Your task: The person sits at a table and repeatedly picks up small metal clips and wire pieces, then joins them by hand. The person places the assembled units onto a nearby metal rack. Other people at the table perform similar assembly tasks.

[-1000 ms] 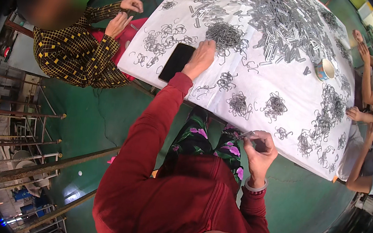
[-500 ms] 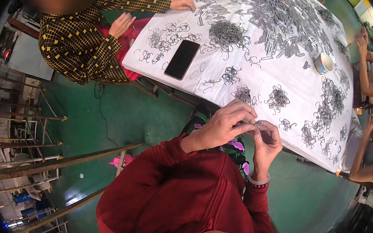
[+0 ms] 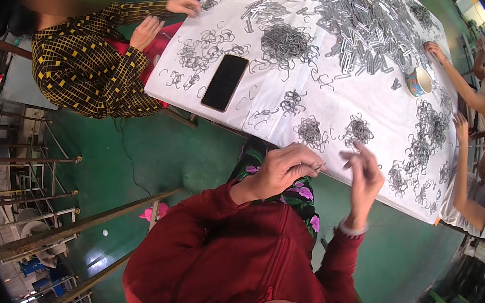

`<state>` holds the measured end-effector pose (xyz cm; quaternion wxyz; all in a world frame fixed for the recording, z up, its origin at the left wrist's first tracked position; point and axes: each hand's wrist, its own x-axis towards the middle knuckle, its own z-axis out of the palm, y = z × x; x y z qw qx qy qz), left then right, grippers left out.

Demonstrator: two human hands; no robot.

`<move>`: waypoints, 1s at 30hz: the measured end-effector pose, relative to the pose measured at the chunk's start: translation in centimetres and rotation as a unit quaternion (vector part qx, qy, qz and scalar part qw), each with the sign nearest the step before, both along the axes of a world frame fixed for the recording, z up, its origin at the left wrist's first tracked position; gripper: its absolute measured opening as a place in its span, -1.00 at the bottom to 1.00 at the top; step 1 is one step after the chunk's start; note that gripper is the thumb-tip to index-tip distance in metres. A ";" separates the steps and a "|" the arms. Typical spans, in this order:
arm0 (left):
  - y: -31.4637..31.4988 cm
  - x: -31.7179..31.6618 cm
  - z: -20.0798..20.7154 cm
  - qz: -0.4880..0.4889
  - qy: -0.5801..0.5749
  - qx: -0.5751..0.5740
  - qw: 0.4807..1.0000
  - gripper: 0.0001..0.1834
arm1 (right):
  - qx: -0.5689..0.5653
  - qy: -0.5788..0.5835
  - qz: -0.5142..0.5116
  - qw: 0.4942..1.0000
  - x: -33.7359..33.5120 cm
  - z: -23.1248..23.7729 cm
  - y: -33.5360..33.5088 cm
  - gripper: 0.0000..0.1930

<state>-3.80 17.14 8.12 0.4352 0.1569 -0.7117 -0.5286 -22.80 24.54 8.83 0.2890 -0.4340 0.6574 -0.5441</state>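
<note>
My left hand (image 3: pixel 285 169) is pinched at the table's near edge on a small metal piece (image 3: pixel 321 167), of which only a thin dark tip shows. To its right, my right hand (image 3: pixel 364 175) is raised with its fingers apart, a little smeared by motion, and nothing shows between them. Just beyond its fingertips lies a small heap of thin wire hooks (image 3: pixel 359 129). A second heap of wire hooks (image 3: pixel 311 132) sits beyond my left hand, and a smaller cluster of hooks (image 3: pixel 292 102) lies farther off.
On the white-covered table (image 3: pixel 333 102) are a phone (image 3: pixel 225 83), a paper cup (image 3: pixel 419 82), a large pile of flat metal strips (image 3: pixel 355 30) and a dense heap of hooks (image 3: pixel 285 43). A co-worker in a checked shirt (image 3: pixel 86 64) sits left; other people's arms (image 3: pixel 467 95) reach in at right.
My hands have come apart: the right has moved right and opened its fingers, while the left keeps its pinch. The left co-worker's hand has drawn back; arms at right have reached toward the table.
</note>
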 end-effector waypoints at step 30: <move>0.8 -1.8 -0.8 -0.001 -0.046 -0.030 0.999 -0.87 | -0.081 -0.040 0.014 0.996 2.4 2.0 1.4 -0.76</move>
